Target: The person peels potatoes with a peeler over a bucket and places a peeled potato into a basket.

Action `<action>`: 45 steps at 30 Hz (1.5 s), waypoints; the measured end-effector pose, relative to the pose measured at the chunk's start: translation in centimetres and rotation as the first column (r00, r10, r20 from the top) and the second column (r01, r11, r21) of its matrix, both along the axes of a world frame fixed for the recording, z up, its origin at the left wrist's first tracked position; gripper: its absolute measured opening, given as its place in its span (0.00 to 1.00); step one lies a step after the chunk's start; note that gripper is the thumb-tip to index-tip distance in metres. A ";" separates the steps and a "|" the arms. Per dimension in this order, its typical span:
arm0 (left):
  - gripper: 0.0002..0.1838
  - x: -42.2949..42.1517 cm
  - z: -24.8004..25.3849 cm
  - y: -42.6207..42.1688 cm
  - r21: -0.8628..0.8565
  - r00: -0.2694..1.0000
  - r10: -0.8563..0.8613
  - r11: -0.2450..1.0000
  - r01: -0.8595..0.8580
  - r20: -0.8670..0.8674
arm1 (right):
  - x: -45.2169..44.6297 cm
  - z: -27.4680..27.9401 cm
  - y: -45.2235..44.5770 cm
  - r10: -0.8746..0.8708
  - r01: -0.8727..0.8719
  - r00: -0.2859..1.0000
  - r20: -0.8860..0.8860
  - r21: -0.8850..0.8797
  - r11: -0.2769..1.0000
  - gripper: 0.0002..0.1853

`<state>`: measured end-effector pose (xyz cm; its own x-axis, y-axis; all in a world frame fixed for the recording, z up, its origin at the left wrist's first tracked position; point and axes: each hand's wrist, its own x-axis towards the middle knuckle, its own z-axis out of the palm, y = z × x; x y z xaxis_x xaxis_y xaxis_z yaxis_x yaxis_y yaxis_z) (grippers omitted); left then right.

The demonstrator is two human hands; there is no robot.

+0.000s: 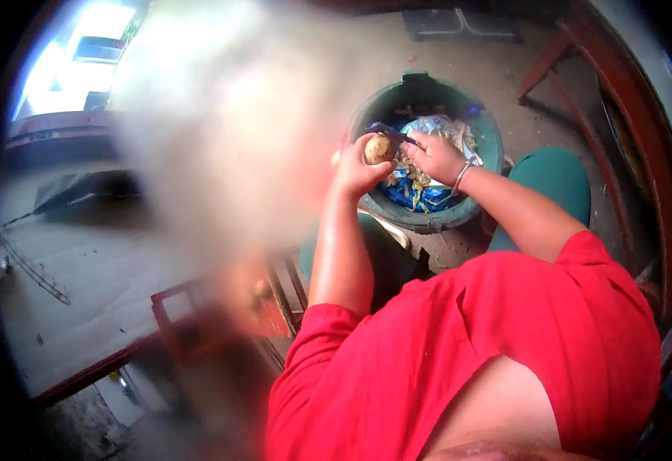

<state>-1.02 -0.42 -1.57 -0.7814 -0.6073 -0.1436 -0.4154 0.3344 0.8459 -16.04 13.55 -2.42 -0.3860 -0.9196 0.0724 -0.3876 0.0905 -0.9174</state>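
Note:
My left hand [360, 170] is wrapped round a pale brown, roundish item that looks like a potato [379, 149]. My right hand [437, 157], with a metal bangle at the wrist, grips a dark, thin tool [394, 133] that reaches across to the top of the potato. Both hands are over a round green bin [492, 142]. Inside the bin lie scraps like peelings and crumpled blue and white wrappers [411, 194].
A pale-topped table [97, 284] with a dark red edge stands at the left. Below it is a reddish wooden frame [168, 323]. Wooden furniture legs [551, 65] rise at the right. A whitish blur covers the upper left middle of the view.

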 end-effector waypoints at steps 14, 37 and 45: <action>0.36 -0.1 0.6 0.3 -0.017 0.998 0.002 1.000 -0.003 -0.068 | -0.7 0.3 0.1 -0.005 -0.017 0.981 0.192 0.116 0.993 0.17; 0.34 -0.4 -0.2 0.0 0.090 0.997 -0.020 0.996 0.013 0.078 | 0.4 2.3 0.7 0.136 -0.125 0.936 -0.324 0.054 0.991 0.16; 0.32 -0.4 0.8 0.3 0.128 0.995 -0.033 0.992 0.021 0.096 | 0.1 2.5 0.7 0.130 -0.106 0.955 -0.266 0.103 0.989 0.17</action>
<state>-1.47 -0.07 -0.80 -0.7755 -0.5584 -0.2947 -0.4908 0.2395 0.8377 -15.93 14.21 0.06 -0.2514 -0.9648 0.0769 -0.6331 0.1038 -0.7670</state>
